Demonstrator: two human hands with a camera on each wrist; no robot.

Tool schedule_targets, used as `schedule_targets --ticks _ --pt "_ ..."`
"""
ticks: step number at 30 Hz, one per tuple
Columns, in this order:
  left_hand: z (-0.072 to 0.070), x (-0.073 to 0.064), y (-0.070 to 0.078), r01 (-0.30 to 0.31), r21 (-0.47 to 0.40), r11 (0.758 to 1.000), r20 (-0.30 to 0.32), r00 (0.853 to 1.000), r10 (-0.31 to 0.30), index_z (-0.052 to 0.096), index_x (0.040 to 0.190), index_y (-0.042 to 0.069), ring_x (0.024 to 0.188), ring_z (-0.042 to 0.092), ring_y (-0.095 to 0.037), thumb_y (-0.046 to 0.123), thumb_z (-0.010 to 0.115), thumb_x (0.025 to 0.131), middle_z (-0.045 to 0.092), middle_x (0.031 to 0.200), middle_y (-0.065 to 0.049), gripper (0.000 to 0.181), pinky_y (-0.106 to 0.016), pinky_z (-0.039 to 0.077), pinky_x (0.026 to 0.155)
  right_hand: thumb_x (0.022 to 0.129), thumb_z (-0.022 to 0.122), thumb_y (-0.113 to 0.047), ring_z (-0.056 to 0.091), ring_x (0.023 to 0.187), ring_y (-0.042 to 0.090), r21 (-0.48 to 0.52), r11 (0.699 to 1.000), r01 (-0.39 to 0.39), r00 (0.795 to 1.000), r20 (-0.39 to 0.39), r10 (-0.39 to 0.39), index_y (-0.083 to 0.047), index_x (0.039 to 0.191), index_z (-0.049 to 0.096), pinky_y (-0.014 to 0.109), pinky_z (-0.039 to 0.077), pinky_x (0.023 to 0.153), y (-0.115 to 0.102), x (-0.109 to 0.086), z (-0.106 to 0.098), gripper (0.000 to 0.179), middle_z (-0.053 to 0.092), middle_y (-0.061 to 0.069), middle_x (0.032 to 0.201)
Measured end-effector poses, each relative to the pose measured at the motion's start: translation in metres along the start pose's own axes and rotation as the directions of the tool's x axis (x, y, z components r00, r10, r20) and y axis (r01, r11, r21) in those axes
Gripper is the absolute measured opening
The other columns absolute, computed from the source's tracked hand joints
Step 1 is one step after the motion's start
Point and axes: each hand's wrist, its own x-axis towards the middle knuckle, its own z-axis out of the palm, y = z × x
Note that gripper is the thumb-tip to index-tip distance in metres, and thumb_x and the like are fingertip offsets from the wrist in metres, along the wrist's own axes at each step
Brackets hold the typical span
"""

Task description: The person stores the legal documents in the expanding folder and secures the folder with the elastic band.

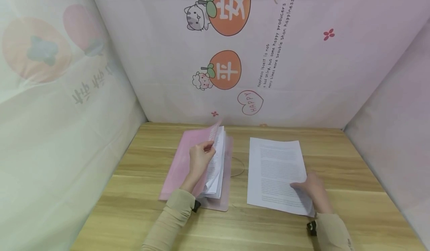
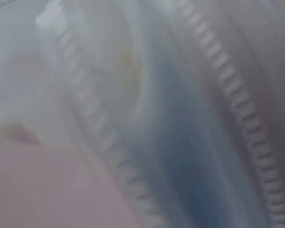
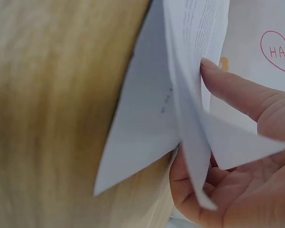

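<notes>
A pink translucent folder [image 1: 183, 155] lies at the left with its cover raised, and printed sheets [image 1: 217, 172] show inside it. My left hand [image 1: 201, 157] pinches the free edge of that cover between thumb and fingers. To the right, a small stack of printed paper [image 1: 277, 172] lies on the table. My right hand [image 1: 312, 189] grips its right edge, thumb on top. In the right wrist view the paper [image 3: 192, 95] has spread into several layers, held between the thumb and the curled fingers [image 3: 183, 190] beneath. Blurred pale ridged strips [image 2: 244, 109] fill much of the left wrist view.
A thin cord loop [image 1: 242, 167] sticks out from the folder's right side. The wooden table [image 1: 282, 232] is bounded by a printed cloth backdrop [image 1: 302, 75] behind and cloth walls [image 1: 67, 131] at the sides.
</notes>
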Motion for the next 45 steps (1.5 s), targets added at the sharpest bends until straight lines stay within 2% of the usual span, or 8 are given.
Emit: schedule_targets --ticks 9,15,25,29,33,36,42,45 --pt "0.000 0.001 -0.001 0.007 0.001 1.000 0.000 1.000 -0.007 0.076 0.102 -0.003 0.081 0.076 -0.025 0.000 0.063 0.080 0.078 0.093 -0.016 0.026 -0.032 0.064 0.070 0.075 0.078 -0.020 0.062 0.093 0.046 -0.055 0.998 0.039 0.999 -0.011 -0.039 0.022 0.119 0.050 0.053 0.054 0.077 -0.002 0.001 0.002 0.067 0.057 0.041 0.113" --pt "0.000 0.000 -0.001 0.012 -0.010 1.000 0.002 1.000 -0.012 0.076 0.103 -0.004 0.081 0.077 -0.026 0.000 0.063 0.081 0.077 0.094 -0.017 0.026 -0.032 0.064 0.071 0.074 0.079 -0.018 0.057 0.104 0.053 0.018 1.000 -0.015 1.000 0.003 0.015 0.027 0.131 0.035 0.057 0.053 0.084 -0.003 0.004 0.003 0.084 0.049 0.046 0.123" --pt "0.001 0.000 -0.001 0.008 -0.011 1.000 0.005 1.000 -0.008 0.076 0.102 -0.003 0.081 0.076 -0.026 0.000 0.064 0.080 0.077 0.095 -0.018 0.025 -0.031 0.064 0.070 0.074 0.080 -0.016 0.054 0.110 0.055 0.057 0.998 -0.019 1.000 0.011 0.019 0.025 0.137 0.031 0.059 0.051 0.090 -0.004 0.001 0.000 0.090 0.045 0.047 0.130" --pt "0.001 0.000 0.000 0.013 -0.018 1.000 0.004 1.000 -0.013 0.076 0.103 -0.004 0.081 0.076 -0.026 0.000 0.063 0.080 0.077 0.095 -0.018 0.026 -0.032 0.064 0.070 0.082 0.071 -0.012 0.050 0.117 0.057 0.052 0.999 -0.011 1.000 -0.017 0.012 0.023 0.139 0.031 0.062 0.048 0.096 -0.002 0.000 0.000 0.078 0.042 0.046 0.135" --pt "0.000 0.000 0.002 0.019 -0.018 1.000 0.010 1.000 -0.019 0.075 0.104 -0.004 0.082 0.076 -0.027 0.000 0.063 0.081 0.077 0.095 -0.018 0.027 -0.033 0.064 0.071 0.091 0.055 -0.008 0.053 0.114 0.056 0.034 0.999 0.028 0.998 -0.064 -0.026 0.021 0.135 0.040 0.060 0.050 0.091 0.002 -0.002 -0.002 0.055 0.048 0.045 0.131" --pt "-0.001 0.000 0.002 0.019 -0.017 1.000 0.009 1.000 -0.019 0.076 0.103 -0.004 0.082 0.076 -0.027 -0.001 0.062 0.080 0.077 0.095 -0.019 0.027 -0.034 0.064 0.071 0.094 0.047 -0.008 0.054 0.113 0.055 0.043 0.997 0.067 0.995 -0.078 -0.063 0.020 0.134 0.043 0.059 0.052 0.089 0.007 -0.001 -0.004 0.049 0.051 0.044 0.128" --pt "-0.002 0.000 0.003 0.018 -0.027 0.999 0.004 1.000 -0.018 0.076 0.102 -0.004 0.081 0.076 -0.027 0.000 0.063 0.080 0.077 0.095 -0.019 0.026 -0.034 0.064 0.070 0.099 0.044 -0.013 0.048 0.126 0.056 0.178 0.981 0.072 0.997 -0.001 -0.073 0.016 0.141 0.037 0.057 0.052 0.097 0.014 -0.002 -0.011 0.051 0.044 0.042 0.138" --pt "-0.002 0.001 0.003 0.026 -0.025 0.999 0.005 1.000 -0.026 0.076 0.102 -0.004 0.081 0.076 -0.026 0.000 0.063 0.080 0.077 0.095 -0.018 0.026 -0.034 0.064 0.071 0.101 0.044 -0.017 0.056 0.121 0.048 0.253 0.967 0.041 0.998 0.035 -0.051 0.013 0.143 0.036 0.044 0.058 0.089 0.016 -0.003 -0.012 0.052 0.045 0.039 0.141"
